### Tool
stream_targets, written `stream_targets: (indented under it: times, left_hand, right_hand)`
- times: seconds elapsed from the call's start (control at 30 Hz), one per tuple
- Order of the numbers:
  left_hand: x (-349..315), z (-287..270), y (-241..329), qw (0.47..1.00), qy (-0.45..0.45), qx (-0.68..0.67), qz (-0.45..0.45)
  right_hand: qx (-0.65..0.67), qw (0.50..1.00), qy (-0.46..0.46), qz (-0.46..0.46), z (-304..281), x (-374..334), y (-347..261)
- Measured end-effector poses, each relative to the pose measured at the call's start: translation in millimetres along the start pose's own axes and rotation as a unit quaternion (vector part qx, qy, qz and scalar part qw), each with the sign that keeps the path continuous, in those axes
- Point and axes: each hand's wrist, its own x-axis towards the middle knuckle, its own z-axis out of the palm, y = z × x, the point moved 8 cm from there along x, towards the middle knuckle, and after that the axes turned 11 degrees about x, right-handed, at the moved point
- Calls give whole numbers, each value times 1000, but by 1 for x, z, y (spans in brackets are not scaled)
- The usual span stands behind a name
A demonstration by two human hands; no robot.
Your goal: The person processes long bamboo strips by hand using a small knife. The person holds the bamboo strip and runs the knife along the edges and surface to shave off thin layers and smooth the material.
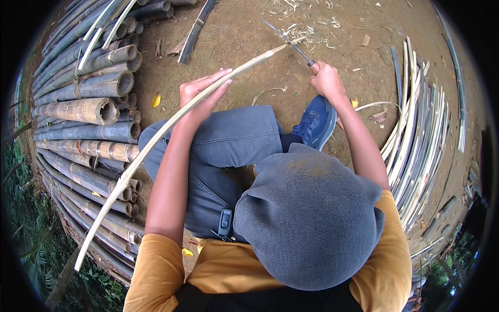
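Note:
A long, pale bamboo strip (126, 178) runs in a curve from the lower left up to the top middle. My left hand (201, 95) grips it between the thumb and the fingers, part way along. In my right hand (327, 79) is the handle of a knife (289, 40), its thin dark blade pointing up and to the left. The blade crosses the strip at its far end, where some fibres look frayed. Whether the edge is biting into the bamboo cannot be made out.
Stacked bamboo poles (86, 110) fill the left side. At the right lies a bundle of split strips (418, 140). Pale shavings (326, 25) litter the dirt ground ahead. A dark split piece (196, 32) lies at the top. My blue shoe (315, 124) is below the right hand.

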Motion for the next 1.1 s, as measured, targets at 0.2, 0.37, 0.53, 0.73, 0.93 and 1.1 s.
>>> stream_targets:
  times: [0.2, 0.37, 0.53, 0.73, 0.93, 1.1]
  left_hand:
    - [1, 0, -8, 1000, -11, 9, -21]
    - [2, 0, -4, 1000, 18, -2, 15]
    - [2, 0, -7, 998, -38, 23, -48]
    - [4, 1, -7, 1000, 0, 4, -6]
    - [1, 1, -13, 998, -10, -4, -59]
    - [4, 2, -10, 999, 2, 8, -43]
  right_hand:
    - [-37, 997, -56, -46, -2, -27, -23]
    - [-14, 999, 17, 30, -12, 16, 24]
    - [-21, 999, -43, -3, 6, -6, 5]
    - [-35, 998, 31, 49, -12, 30, 49]
    - [-38, 999, -30, -5, 6, -3, 16]
    - [-48, 994, 60, 74, -16, 34, 67]
